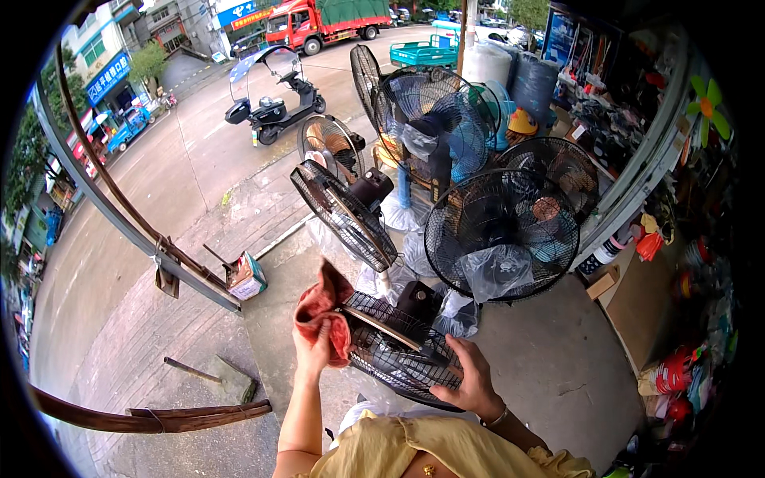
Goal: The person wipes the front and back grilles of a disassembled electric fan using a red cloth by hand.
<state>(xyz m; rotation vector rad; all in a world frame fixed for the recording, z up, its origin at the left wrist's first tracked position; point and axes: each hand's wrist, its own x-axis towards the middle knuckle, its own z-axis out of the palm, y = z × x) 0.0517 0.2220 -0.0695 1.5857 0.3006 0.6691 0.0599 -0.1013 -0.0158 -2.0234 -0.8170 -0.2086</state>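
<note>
Right in front of me is a black fan (pixel 388 361) with a wire guard and a dark motor housing, tilted on its side. My left hand (pixel 313 347) is closed on a crumpled red cloth (pixel 323 303), which lies against the left edge of the guard. At the guard's right edge, my right hand (pixel 472 378) grips the fan with thumb and forefinger apart; its other fingers are partly hidden. Just beyond stands another black fan (pixel 343 209), its head tilted.
More fans crowd ahead, including a large one (pixel 502 235) with a plastic bag on its guard. A cardboard box (pixel 245 277) sits by the left post. Shop goods and a brown board (pixel 647 307) line the right. A scooter (pixel 279 103) is parked on the road.
</note>
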